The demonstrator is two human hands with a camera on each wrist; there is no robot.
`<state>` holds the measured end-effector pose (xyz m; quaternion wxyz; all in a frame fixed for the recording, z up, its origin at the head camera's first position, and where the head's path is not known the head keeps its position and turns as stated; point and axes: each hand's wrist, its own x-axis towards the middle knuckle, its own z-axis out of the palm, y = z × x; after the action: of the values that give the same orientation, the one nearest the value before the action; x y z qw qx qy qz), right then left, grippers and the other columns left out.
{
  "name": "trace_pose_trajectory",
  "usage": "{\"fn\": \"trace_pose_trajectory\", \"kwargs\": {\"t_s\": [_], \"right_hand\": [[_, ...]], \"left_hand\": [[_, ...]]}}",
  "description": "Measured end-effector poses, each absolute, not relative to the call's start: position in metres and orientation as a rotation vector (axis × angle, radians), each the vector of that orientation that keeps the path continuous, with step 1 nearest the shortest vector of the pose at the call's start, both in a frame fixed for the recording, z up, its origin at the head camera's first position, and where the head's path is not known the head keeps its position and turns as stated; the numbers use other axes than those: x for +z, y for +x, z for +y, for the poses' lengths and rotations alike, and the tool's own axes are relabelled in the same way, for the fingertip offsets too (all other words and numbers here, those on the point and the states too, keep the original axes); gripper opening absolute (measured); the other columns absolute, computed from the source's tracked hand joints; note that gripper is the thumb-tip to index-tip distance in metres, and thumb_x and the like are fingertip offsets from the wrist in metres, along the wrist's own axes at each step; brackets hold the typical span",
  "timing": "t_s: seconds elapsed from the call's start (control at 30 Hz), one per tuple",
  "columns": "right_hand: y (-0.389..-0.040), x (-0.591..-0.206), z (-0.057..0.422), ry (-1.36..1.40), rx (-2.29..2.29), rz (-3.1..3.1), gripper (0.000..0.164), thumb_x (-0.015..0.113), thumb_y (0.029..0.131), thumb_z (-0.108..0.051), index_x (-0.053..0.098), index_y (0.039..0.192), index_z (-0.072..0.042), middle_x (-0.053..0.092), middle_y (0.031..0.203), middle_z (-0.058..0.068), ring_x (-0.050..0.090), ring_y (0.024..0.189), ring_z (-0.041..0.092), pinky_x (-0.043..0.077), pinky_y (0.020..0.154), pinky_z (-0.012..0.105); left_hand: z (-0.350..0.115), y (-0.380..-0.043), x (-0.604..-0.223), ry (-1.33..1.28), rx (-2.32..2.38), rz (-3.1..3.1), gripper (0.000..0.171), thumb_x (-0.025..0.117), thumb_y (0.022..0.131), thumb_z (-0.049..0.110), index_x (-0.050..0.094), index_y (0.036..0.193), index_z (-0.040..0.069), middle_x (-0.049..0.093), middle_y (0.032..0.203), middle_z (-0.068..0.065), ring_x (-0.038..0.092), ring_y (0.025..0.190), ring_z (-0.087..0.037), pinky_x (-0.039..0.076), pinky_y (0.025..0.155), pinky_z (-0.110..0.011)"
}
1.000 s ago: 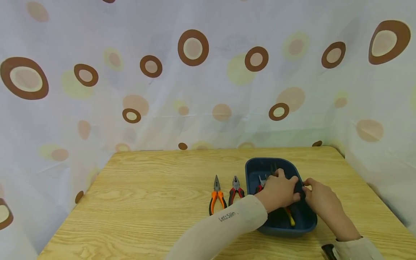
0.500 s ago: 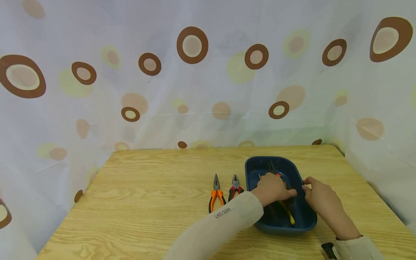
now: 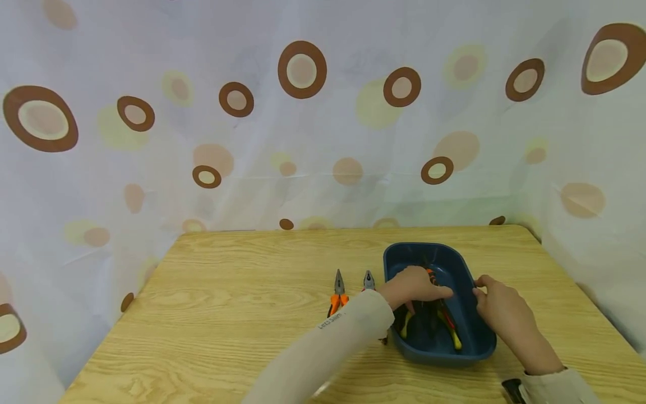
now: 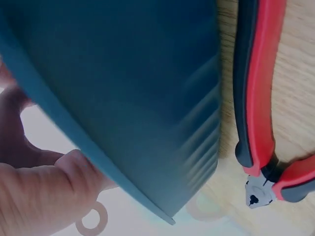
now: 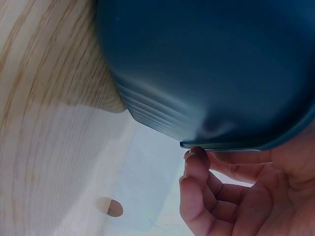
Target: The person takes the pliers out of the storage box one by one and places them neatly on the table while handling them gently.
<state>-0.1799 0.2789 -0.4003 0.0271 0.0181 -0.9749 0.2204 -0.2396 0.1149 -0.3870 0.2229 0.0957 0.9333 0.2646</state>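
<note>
A dark blue plastic basin (image 3: pixel 469 314) holds several tools, among them one with red and yellow handles (image 3: pixel 449 325) and an orange-handled one near the back. My left hand (image 3: pixel 411 285) reaches over the basin's left wall, thumb stretched to the right; its fingertips are hidden inside, so I cannot tell whether they hold a tool. A yellow handle (image 3: pixel 406 324) shows just below it. My right hand (image 3: pixel 504 311) pinches the basin's right rim between thumb and fingers; in the right wrist view its fingertips (image 5: pixel 197 153) are right at the rim.
Left of the basin lie orange-handled needle-nose pliers (image 3: pixel 338 292) and red-and-black pliers (image 4: pixel 261 98), partly covered by my left sleeve (image 3: pixel 328 342) in the head view. All stand on a wood-grain table (image 3: pixel 242 303) before a patterned curtain (image 3: pixel 303 134).
My left hand has drawn left within the basin, uncovering more tools, and its sleeve covers more of the two pliers on the table. The right hand keeps its hold on the rim.
</note>
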Motion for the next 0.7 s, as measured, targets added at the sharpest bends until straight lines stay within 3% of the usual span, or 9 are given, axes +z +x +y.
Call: {"fn": "trace_pose_trajectory", "kwargs": {"t_s": [0.17,0.27,0.37,0.5,0.6,0.7], "right_hand": [[-0.180,-0.400,0.279,0.056,0.673,-3.008,0.031,0.047,0.099,-0.008,0.049,0.117,0.017,0.049,0.060,0.006,0.044,0.049,0.018,0.036,0.046,0.032],[-0.181,-0.399,0.278,0.041,0.676,-3.020,0.031,0.047,0.099,-0.008,0.049,0.117,0.017,0.051,0.062,0.007,0.046,0.050,0.019,0.036,0.047,0.033],[-0.181,-0.398,0.278,0.026,0.681,-3.032,0.031,0.046,0.099,-0.008,0.049,0.117,0.017,0.052,0.063,0.007,0.046,0.052,0.019,0.036,0.047,0.033],[-0.182,-0.397,0.278,0.015,0.680,-3.038,0.031,0.046,0.099,-0.009,0.049,0.117,0.017,0.052,0.064,0.007,0.047,0.053,0.019,0.036,0.048,0.033],[-0.182,-0.398,0.278,0.014,0.683,-3.038,0.031,0.046,0.099,-0.008,0.049,0.117,0.017,0.052,0.063,0.007,0.047,0.052,0.019,0.036,0.048,0.033],[-0.182,-0.398,0.277,0.014,0.688,-3.038,0.031,0.046,0.099,-0.008,0.049,0.118,0.017,0.052,0.063,0.007,0.047,0.052,0.019,0.037,0.048,0.033]], "left_hand": [[0.105,-0.241,-0.383,0.236,0.982,2.439,0.039,0.069,0.087,0.043,0.067,0.079,0.005,0.060,0.082,-0.006,0.064,0.057,-0.025,0.054,0.053,-0.035],[0.098,-0.241,-0.379,0.222,1.142,2.324,0.038,0.067,0.089,0.038,0.065,0.085,0.000,0.058,0.084,-0.011,0.064,0.064,-0.028,0.056,0.058,-0.039],[0.094,-0.242,-0.377,0.190,1.271,2.231,0.043,0.066,0.091,0.036,0.062,0.106,-0.005,0.057,0.096,-0.016,0.064,0.066,-0.029,0.056,0.064,-0.042],[0.091,-0.242,-0.375,0.105,1.409,2.119,0.063,0.067,0.091,0.035,0.045,0.135,-0.004,0.054,0.115,-0.020,0.067,0.069,-0.033,0.056,0.071,-0.047],[0.090,-0.240,-0.374,0.056,1.507,2.014,0.068,0.069,0.090,0.032,0.040,0.139,-0.006,0.055,0.114,-0.026,0.067,0.076,-0.038,0.054,0.075,-0.050],[0.089,-0.238,-0.374,0.036,1.589,1.915,0.061,0.070,0.089,0.029,0.046,0.131,-0.009,0.060,0.103,-0.029,0.067,0.082,-0.040,0.054,0.077,-0.051]]}}
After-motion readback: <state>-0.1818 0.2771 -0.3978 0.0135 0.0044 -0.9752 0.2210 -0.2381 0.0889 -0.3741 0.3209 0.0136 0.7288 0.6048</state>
